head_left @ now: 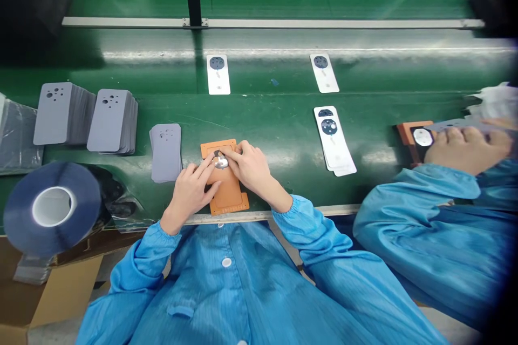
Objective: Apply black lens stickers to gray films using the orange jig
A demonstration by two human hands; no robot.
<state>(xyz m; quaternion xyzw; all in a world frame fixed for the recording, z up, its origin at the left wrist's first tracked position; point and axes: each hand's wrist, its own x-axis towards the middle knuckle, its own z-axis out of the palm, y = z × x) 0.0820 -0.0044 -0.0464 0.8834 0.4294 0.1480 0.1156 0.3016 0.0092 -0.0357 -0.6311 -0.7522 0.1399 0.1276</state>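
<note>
Both hands meet over the upper part of an orange fixture (225, 194), and a small round dark-and-silver piece (220, 161) lies on it, directly beneath the fingertips and between the two hands. The left hand (193, 185) comes in from the left with its fingers loosely extended toward the piece and its thumb out over the bare orange surface. The right hand (251, 167) curls in from the right, thumb and forefinger at the piece's edge (whether either hand pinches it or merely presses, I cannot tell).

Below and well to the left of the left hand, an open cardboard box (67, 291) holds a small stack of pale flat pieces (34, 269). Farther left of that hand, clear plastic wrapping (20, 137) sits at the table edge (its contents are hard to make out), with a film roll (86, 207) nearer the grip.

A low pile of grey plates (165, 153) lies just left of the left hand. Right of the right hand, well apart, overlapping white cards (335, 142) with dark round patches lie on the green surface (275, 118).
</note>
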